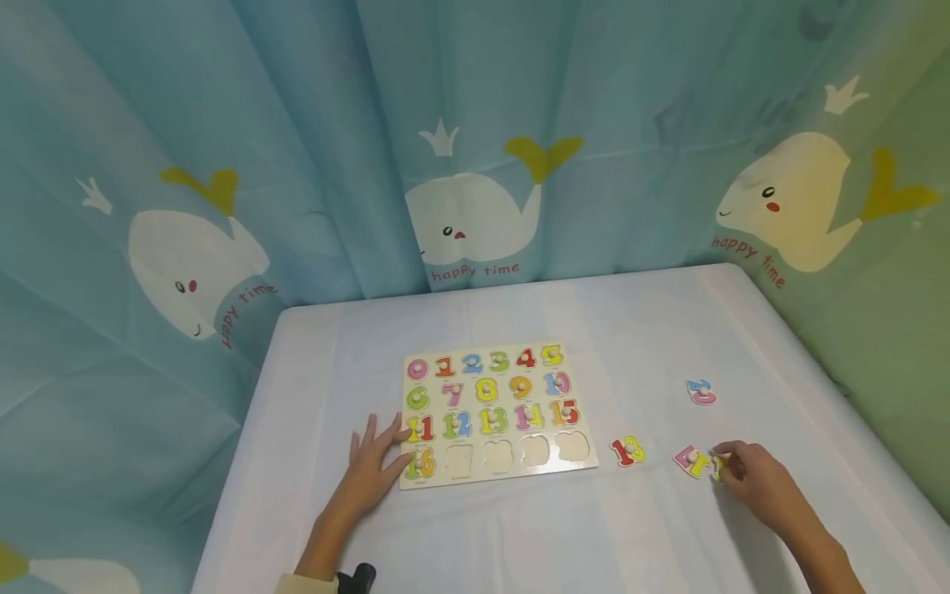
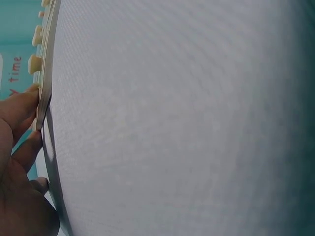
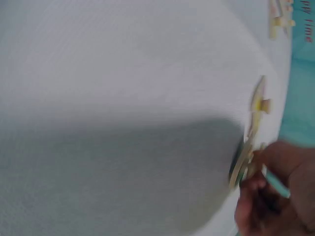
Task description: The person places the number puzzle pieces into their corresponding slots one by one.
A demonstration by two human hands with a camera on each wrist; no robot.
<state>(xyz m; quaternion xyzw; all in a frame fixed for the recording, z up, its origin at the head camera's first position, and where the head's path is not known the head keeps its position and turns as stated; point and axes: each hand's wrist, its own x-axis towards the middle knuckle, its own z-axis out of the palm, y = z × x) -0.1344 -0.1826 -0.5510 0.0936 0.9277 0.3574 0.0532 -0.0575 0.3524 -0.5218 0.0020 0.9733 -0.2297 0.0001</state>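
A wooden number puzzle board (image 1: 475, 487) lies on the table, its colourful knobbed numbers filling the upper rows. Along its bottom row are a 16 piece (image 1: 420, 464) and several bare recesses. My left hand (image 1: 371, 472) rests at the board's left edge with fingers spread; in the left wrist view its fingertips (image 2: 30, 142) touch the board's side. Off to the right, my right hand (image 1: 759, 483) pinches a number puzzle piece (image 3: 239, 166), tilted up and mostly hidden by the fingers. Right beside it lies a pink and yellow number piece (image 1: 692, 461).
A red and yellow number piece (image 1: 627, 451) lies between the board and the right hand. Farther back is a blue and pink number piece (image 1: 701, 392). A white cloth covers the table (image 1: 519, 536), and a whale-print curtain (image 1: 312, 165) hangs behind it.
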